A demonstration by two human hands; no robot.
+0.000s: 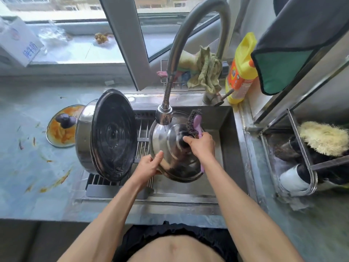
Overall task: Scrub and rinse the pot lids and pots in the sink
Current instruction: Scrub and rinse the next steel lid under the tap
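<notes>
My left hand (149,164) pinches the steel lid's (170,156) near rim over the sink (226,133); my right hand's (201,145) fingers curl round its knob (186,138) and a purple scrubber (195,121), beneath the faucet (164,115). A pot (105,135) rests left.

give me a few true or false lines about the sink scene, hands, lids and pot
1. The left hand grips the rim of the steel lid. True.
2. The right hand holds a yellow sponge. False: it holds a purple-handled brush, its fingers at the lid's knob.
3. The pot stands upright in the sink. False: it lies on its side on the rack, its dark bottom facing the lid.
4. A dirty glass lid lies on the counter left of the pot. True.
5. The soap bottle is blue. False: it is yellow and orange.
</notes>
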